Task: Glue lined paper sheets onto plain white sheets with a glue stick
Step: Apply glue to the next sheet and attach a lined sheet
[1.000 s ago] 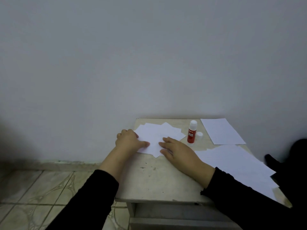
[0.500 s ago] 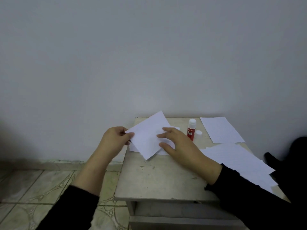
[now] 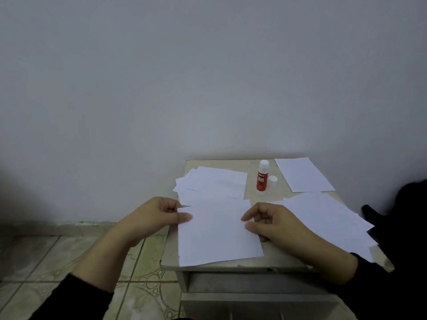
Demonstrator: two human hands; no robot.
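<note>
1. Near edge of the counter (image 3: 231,266): one white sheet (image 3: 219,232) now lies flat here, overhanging the front edge slightly. Half a second ago it was lifted and tilted over the far pile; now it's down in the work zone.
2. Left hand (image 3: 152,218) pinches the sheet's left edge, thumb on top, other fingers curled under. Right hand (image 3: 275,224) pinches the right edge the same way, fingers curled.
3. Can't tell from this view whether the sheet is lined or plain; surface reads blank.
4. Right of it: loose stack of sheets (image 3: 328,218), faint ruling visible, fanned toward the counter's right edge.
5. Behind the held sheet: messy pile of sheets (image 3: 212,183), untouched by either hand now.
6. Further back: glue stick (image 3: 262,177) upright, uncapped, its cap (image 3: 273,180) just beside it. One more sheet (image 3: 303,174) at the far right corner.
7. Read: base sheet positioned, so glue pickup is likely next.
</note>
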